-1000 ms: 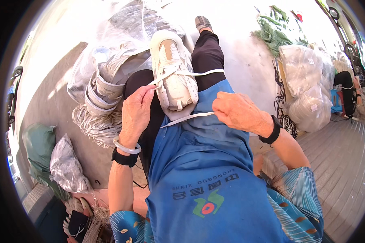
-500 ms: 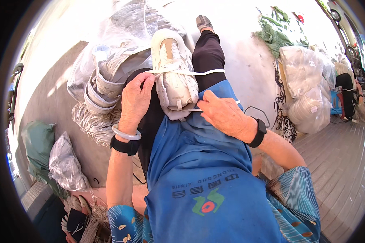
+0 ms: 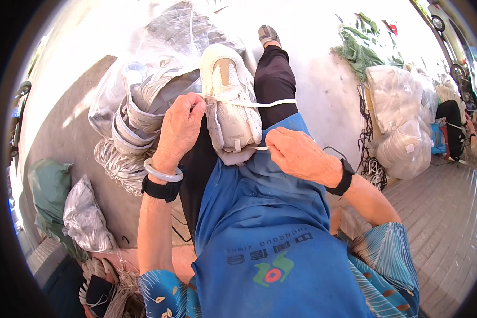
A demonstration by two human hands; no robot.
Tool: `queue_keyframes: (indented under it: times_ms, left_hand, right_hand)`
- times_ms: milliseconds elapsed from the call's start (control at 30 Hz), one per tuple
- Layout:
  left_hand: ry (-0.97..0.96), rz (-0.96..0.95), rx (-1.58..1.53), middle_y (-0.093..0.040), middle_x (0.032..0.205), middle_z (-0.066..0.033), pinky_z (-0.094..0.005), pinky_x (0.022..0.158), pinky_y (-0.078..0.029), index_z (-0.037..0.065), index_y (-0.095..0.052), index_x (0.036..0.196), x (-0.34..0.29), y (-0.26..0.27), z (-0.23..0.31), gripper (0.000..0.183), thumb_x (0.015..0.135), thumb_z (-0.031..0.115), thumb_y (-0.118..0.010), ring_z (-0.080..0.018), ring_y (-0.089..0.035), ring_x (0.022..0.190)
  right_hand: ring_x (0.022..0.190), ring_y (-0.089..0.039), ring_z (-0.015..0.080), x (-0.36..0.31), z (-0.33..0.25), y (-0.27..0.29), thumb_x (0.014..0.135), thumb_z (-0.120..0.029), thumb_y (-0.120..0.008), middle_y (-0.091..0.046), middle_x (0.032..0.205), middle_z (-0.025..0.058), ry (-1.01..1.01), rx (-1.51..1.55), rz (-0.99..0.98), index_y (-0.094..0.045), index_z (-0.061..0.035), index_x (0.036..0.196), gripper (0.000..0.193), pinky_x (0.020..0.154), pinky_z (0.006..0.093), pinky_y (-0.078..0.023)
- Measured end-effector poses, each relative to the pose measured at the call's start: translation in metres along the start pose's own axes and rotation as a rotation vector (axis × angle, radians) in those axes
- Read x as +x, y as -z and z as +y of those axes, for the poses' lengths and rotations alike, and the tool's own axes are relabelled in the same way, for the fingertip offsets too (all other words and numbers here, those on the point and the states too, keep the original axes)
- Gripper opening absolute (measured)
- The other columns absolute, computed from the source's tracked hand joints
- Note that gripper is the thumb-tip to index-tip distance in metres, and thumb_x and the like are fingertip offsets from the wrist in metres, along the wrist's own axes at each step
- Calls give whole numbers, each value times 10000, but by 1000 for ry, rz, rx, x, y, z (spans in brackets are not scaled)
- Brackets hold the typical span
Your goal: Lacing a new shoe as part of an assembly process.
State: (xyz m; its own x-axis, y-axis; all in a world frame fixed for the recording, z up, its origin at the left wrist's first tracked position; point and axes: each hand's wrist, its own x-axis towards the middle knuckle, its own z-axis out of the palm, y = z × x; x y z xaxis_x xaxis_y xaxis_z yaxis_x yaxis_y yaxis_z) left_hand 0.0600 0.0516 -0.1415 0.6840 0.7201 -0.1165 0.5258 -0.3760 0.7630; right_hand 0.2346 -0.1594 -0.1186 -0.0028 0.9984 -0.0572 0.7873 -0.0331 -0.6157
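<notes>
We observed a cream sneaker point(image 3: 242, 126) lying on the wearer's lap, its rounded end directed away from the body and its near end against the blue apron point(image 3: 265, 212). The left hand point(image 3: 183, 124) stood beside the sneaker's left edge, and we found its thumb and forefinger pinched together on a white shoelace point(image 3: 275, 102), which crossed the sneaker and extended over the black trouser leg point(image 3: 274, 79). The right hand point(image 3: 299, 156) was placed to the right of the near end, where we saw its fingers curled inward and clamped on a short visible strand of white lace point(image 3: 261, 148). A pale bangle point(image 3: 163, 174) and a black wristband point(image 3: 161, 189) encircled the left wrist; a black watch point(image 3: 343, 177) encircled the right.

To the left, we noted stacked grey shoe uppers point(image 3: 132, 130) above a looped bundle of pale laces point(image 3: 119, 168) on the floor point(image 3: 90, 153). Farther left lay a green sack point(image 3: 50, 191), with a grey plastic-wrapped bundle point(image 3: 87, 217) just beside it. On the right, we recorded filled clear plastic bags point(image 3: 392, 98) near a tangle of dark cords point(image 3: 364, 124).
</notes>
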Motion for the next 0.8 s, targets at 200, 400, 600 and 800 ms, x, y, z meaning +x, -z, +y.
queue_keyframes:
  times_ms: [200, 400, 600, 800]
  left_hand:
    - [-311, 110, 232, -626, 1023, -106, -336, 699, -510, -7, -601, 966, 2, -5, 13, 158, 937, 146, -576, -225, -607, 812]
    - [250, -50, -423, -604, 844, 3, -178, 437, -434, 35, -627, 942, 7, -4, 10, 226, 929, 261, -641, -43, -501, 572]
    - [-33, 109, -126, -565, 722, 29, -209, 468, -439, 40, -627, 941, -1, -20, 0, 231, 920, 269, -656, -39, -482, 565]
    - [-236, 345, 44, -609, 980, -51, -313, 736, -482, 59, -627, 1017, -22, -13, 20, 236, 854, 211, -705, -171, -567, 824]
  right_hand:
    - [705, -583, 371, 2, 14, 16, 856, -110, -609, -582, 740, 141, -78, -39, -41, -576, -42, 858, 76, 609, 444, -461]
    - [680, -586, 359, 5, 19, 21, 863, -131, -613, -577, 689, 118, -54, -79, -14, -574, -62, 824, 89, 586, 438, -462]
    - [662, -615, 353, 26, 7, 21, 881, -149, -616, -621, 698, 146, -255, 129, 214, -622, -52, 872, 98, 584, 421, -477]
    - [633, -630, 334, 37, 17, 8, 883, -163, -580, -644, 694, 139, -114, 104, 375, -664, -70, 848, 130, 582, 421, -488]
